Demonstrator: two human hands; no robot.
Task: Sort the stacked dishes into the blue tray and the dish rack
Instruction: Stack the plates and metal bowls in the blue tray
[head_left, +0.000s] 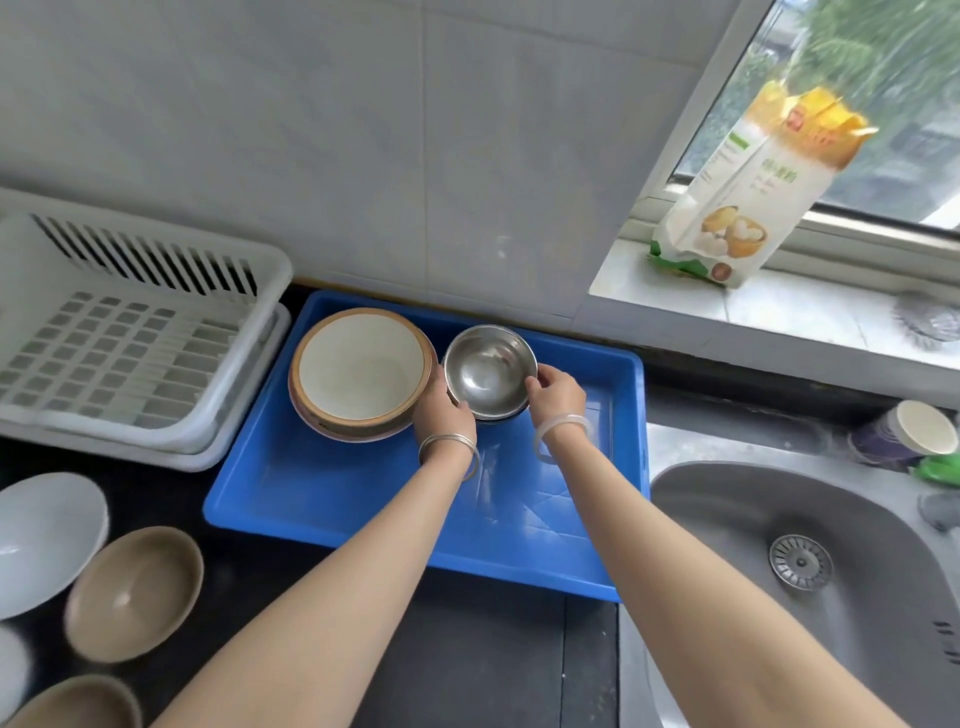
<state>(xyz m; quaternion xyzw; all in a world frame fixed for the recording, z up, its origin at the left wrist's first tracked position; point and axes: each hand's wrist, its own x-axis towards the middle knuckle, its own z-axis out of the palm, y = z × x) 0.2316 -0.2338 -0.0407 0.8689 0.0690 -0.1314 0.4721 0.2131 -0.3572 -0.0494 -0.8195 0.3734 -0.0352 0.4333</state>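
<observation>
tray started, rack not yet

nearest you, on the dark counter at left, brown bowls (134, 592) and a white bowl (41, 540) wait unsorted. in the blue tray (415, 551), your left hand (441, 410) and right hand (556, 397) each curl round the rim of the steel bowl (488, 371), one on either side. it possibly rests on another bowl, hard to tell. just beside it sits a cream bowl stack (361, 371). the dish rack (119, 332) beyond shows no dishes in it.

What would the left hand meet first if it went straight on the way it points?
The left hand grips the steel bowl, so that comes first. Past it probably lies the blue tray, at its far wall, though depth is unclear.
</observation>
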